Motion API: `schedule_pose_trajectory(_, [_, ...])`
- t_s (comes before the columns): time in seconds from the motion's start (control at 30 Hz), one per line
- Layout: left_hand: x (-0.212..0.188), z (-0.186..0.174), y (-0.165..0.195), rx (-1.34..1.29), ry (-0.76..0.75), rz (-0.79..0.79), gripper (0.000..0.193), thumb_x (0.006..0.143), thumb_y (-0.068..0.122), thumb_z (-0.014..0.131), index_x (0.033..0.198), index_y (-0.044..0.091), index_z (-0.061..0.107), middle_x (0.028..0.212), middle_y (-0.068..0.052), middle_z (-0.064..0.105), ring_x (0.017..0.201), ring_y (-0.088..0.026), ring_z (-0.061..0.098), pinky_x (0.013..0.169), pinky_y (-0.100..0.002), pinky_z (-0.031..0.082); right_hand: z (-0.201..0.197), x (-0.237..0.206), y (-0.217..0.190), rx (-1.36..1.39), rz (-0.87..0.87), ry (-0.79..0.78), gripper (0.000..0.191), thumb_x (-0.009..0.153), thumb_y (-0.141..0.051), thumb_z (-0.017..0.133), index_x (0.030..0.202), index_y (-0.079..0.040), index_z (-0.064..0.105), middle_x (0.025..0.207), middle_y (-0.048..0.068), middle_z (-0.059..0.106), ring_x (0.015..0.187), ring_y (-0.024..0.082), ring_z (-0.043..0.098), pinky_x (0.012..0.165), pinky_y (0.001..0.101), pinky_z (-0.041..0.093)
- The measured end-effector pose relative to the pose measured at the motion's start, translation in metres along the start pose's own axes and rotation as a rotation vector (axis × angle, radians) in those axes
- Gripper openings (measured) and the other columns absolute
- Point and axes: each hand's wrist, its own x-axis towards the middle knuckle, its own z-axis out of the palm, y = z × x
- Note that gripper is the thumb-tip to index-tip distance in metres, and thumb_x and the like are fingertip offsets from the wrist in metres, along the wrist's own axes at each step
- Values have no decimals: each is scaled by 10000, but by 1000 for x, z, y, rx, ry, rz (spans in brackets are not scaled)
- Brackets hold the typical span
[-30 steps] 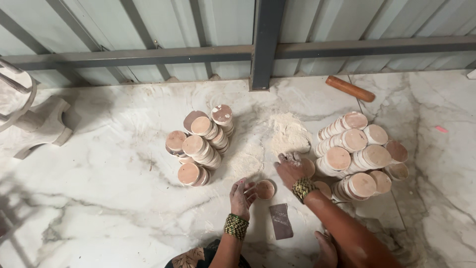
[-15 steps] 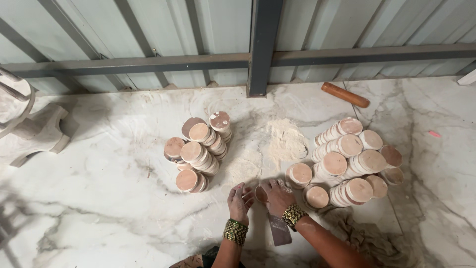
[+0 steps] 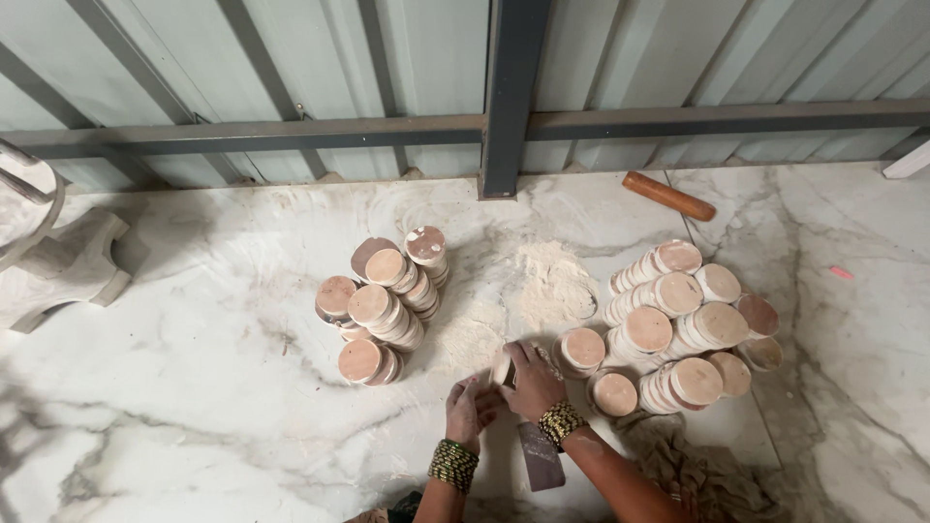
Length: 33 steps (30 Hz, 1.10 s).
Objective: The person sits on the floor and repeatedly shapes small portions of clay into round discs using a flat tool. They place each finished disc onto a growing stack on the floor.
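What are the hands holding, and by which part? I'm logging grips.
Both the right hand and the left hand grip one small round disc by its rim, above the marble floor.

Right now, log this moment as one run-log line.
left hand: touching disc | right hand: gripping small round disc | disc stacks left, right | powder pile | wooden rolling pin by wall
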Motion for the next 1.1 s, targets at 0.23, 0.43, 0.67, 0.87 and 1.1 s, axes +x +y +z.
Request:
schedule_pose_trajectory(0.23, [-14, 13, 13, 86, -147, 41, 261, 1013, 332, 606, 1119, 101, 668, 871, -28, 676, 728, -124, 640, 571, -275, 540, -18, -20, 7, 447, -124, -209, 785, 680, -256, 897, 1358, -82, 542, 1361, 128, 638, 1270, 229, 620, 1093, 368, 479])
schedule_pose_trajectory(0.43, [-6, 10, 1, 51, -70, 132, 196, 999, 258, 629, 1082, 104, 716, 882, -93, 727, 656, -159, 645, 449, -259, 451, -23, -6, 12, 723, -49, -2, 537, 848, -183, 796, 1347, -77, 630, 1398, 136, 634, 1309, 253, 591, 1123, 386, 457])
schedule_pose_trajectory(0.67, [-9, -2, -18, 74, -207, 607, 199, 1051, 213, 582, 1071, 42, 680, 953, -78, 777, 777, -108, 755, 640, -255, 629, 55, -26, -43, 230, -186, 183, 308, 974, -293, 622, 1209, -115, 713, 1473, 186, 561, 1324, 396, 527, 1081, 470, 439])
schedule_pose_trajectory(0.87, [-31, 22, -7, 217, 69, 214, 173, 1040, 194, 586, 1085, 46, 664, 711, -94, 497, 559, -216, 396, 475, -363, 350, 18, 28, -31, 601, 56, -218, 397, 1065, -362, 442, 1292, -128, 670, 1340, 157, 698, 1224, 321, 678, 1058, 371, 511])
schedule_pose_trajectory(1.1, [-11, 8, -15, -122, -128, 340, 289, 970, 204, 431, 1087, 18, 618, 895, -53, 744, 770, -166, 703, 667, -309, 590, 46, -50, -60, 144, -329, 279, 279, 970, -184, 560, 1179, -69, 704, 1483, 218, 532, 1328, 436, 494, 1081, 460, 412])
